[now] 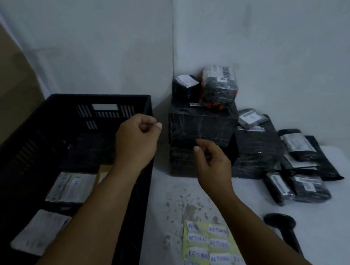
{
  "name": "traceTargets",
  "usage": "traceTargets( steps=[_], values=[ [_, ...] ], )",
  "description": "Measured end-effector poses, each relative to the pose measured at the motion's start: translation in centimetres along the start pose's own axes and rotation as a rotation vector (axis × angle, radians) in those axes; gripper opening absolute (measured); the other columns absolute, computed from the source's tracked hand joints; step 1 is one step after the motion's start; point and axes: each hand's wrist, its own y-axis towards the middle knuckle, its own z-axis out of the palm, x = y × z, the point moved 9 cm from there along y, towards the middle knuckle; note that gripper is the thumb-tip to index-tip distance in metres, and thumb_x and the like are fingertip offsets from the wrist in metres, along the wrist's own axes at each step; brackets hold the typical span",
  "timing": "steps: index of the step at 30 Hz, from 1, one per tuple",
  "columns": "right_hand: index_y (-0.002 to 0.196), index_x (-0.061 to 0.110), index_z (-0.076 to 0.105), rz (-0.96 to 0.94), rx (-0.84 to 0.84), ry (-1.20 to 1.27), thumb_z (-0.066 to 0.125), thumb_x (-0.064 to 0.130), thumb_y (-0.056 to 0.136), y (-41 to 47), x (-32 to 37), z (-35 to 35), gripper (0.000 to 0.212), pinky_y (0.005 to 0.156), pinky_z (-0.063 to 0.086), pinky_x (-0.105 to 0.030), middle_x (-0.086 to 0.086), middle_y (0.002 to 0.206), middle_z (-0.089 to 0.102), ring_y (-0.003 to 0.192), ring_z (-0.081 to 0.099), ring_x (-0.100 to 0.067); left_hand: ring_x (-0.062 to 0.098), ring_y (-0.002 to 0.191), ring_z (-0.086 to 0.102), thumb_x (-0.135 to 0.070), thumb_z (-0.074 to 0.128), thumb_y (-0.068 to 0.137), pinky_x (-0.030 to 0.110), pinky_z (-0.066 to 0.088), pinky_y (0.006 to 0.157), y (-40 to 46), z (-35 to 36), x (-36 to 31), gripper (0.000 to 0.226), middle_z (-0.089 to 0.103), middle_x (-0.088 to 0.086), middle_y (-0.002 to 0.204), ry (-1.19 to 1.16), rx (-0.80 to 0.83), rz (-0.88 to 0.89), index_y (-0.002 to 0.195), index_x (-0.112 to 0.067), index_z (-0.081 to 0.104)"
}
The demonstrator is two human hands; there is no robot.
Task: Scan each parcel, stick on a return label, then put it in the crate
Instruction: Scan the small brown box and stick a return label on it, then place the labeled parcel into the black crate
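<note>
Two empty hands, left hand (137, 139) above crate (63, 105), right hand (213, 165) near parcels (201, 127)

Crate (40, 133) left; parcels (291, 163) right; label sheet (210, 251) front; scanner (284, 228) beside.

Black wrapped parcels (256, 136) beside black crate (110, 100); return labels (210, 251) nearer.

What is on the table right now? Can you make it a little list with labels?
crate: black crate on the left, parcels already inside
waiting parcels: black parcels piled in the corner
labels: return label sheet near the front edge
scanner: black scanner lying on the table
left hand: curled, holds nothing
right hand: loosely curled, holds nothing
</note>
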Motion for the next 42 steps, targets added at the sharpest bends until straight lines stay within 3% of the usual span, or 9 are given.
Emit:
traceTargets(
  steps=[4, 10, 16, 20, 24, 30, 37, 40, 42],
  values=[
    [0.118, 0.025, 0.066, 0.094, -0.057, -0.067, 0.056, 0.032, 0.101, -0.1, -4.3, -6.4, 0.021, 0.061, 0.045, -0.02, 0.004, 0.087, 0.066, 0.069, 0.059, -0.004, 0.004, 0.074, 0.063, -0.027, 0.072, 0.088, 0.018, 0.045, 0.062, -2.6, 6.4, -0.4, 0.003, 0.067, -0.008, 0.08, -0.017, 0.088, -0.026, 0.087, -0.027, 0.068],
    [0.114, 0.015, 0.07, 0.238, -0.161, -0.303, 0.059, 0.029, 0.099, -0.9, -11.9, -16.2, 0.023, 0.072, 0.046, -0.026, -0.004, 0.097, 0.072, 0.086, 0.065, -0.018, 0.008, 0.078, 0.06, -0.026, 0.069, 0.092, 0.02, 0.043, 0.06, -8.2, 18.1, 3.9, 0.005, 0.065, -0.007, 0.086, 0.012, 0.313, -0.151, 0.089, -0.028, 0.066],
    [0.121, 0.018, 0.067, 0.444, -0.121, -0.6, 0.059, 0.029, 0.095, -1.4, -19.3, -22.3, 0.029, 0.081, 0.052, -0.035, -0.009, 0.115, 0.069, 0.101, 0.065, -0.028, 0.005, 0.075, 0.06, -0.027, 0.069, 0.09, 0.019, 0.045, 0.056, -14.6, 26.5, 9.2, 0.007, 0.065, -0.011, 0.089, 0.113, 0.464, -0.301, 0.089, -0.032, 0.064],
    [0.133, 0.021, 0.057, 0.53, -0.036, -0.758, 0.065, 0.044, 0.088, -1.3, -22.7, -23.4, 0.051, 0.091, 0.052, -0.044, -0.012, 0.13, 0.058, 0.114, 0.057, -0.034, 0.012, 0.077, 0.065, -0.026, 0.07, 0.09, 0.022, 0.052, 0.062, -17.5, 29.2, 11.2, 0.005, 0.069, -0.007, 0.091, 0.123, 0.545, -0.348, 0.093, -0.029, 0.067],
    [0.135, 0.02, 0.053, 0.585, 0.048, -0.803, 0.069, 0.055, 0.082, -0.9, -25.0, -22.9, 0.065, 0.095, 0.05, -0.047, -0.013, 0.137, 0.051, 0.12, 0.054, -0.035, 0.009, 0.076, 0.065, -0.028, 0.071, 0.089, 0.014, 0.047, 0.054, -17.8, 30.0, 12.2, 0.007, 0.069, -0.008, 0.09, 0.167, 0.549, -0.36, 0.093, -0.031, 0.067],
    [0.125, 0.015, 0.059, 0.589, 0.069, -0.9, 0.073, 0.047, 0.08, 0.6, -25.4, -23.1, 0.057, 0.095, 0.049, -0.044, -0.013, 0.126, 0.057, 0.115, 0.055, -0.032, 0.023, 0.081, 0.067, -0.026, 0.07, 0.09, 0.039, 0.059, 0.074, -16.9, 30.3, 12.5, 0.007, 0.068, -0.006, 0.094, 0.162, 0.55, -0.374, 0.095, -0.029, 0.067],
    [0.119, 0.013, 0.061, 0.52, -0.011, -0.727, 0.074, 0.044, 0.075, 0.6, -23.1, -22.5, 0.055, 0.087, 0.052, -0.043, -0.012, 0.117, 0.055, 0.107, 0.054, -0.031, 0.016, 0.079, 0.065, -0.023, 0.069, 0.092, 0.024, 0.052, 0.062, -16.8, 31.3, 10.5, 0.012, 0.067, -0.006, 0.096, 0.067, 0.577, -0.368, 0.102, -0.028, 0.065],
    [0.104, 0.014, 0.06, 0.548, -0.027, -0.462, 0.075, 0.046, 0.075, -0.3, -22.0, -20.8, 0.046, 0.068, 0.054, -0.035, -0.004, 0.1, 0.065, 0.087, 0.064, -0.022, 0.01, 0.095, 0.064, -0.022, 0.07, 0.091, 0.021, 0.052, 0.073, -17.6, 32.3, 9.3, 0.027, 0.064, -0.01, 0.109, 0.014, 0.679, -0.348, 0.115, -0.033, 0.062],
    [0.099, 0.019, 0.058, 0.563, -0.009, -0.321, 0.075, 0.053, 0.078, -1.2, -21.1, -19.4, 0.043, 0.055, 0.045, -0.026, 0.005, 0.086, 0.066, 0.073, 0.064, -0.011, 0.003, 0.104, 0.061, -0.035, 0.071, 0.089, 0.026, 0.054, 0.08, -18.2, 32.7, 8.3, 0.039, 0.057, -0.022, 0.12, -0.049, 0.747, -0.329, 0.125, -0.042, 0.058]
  ],
)
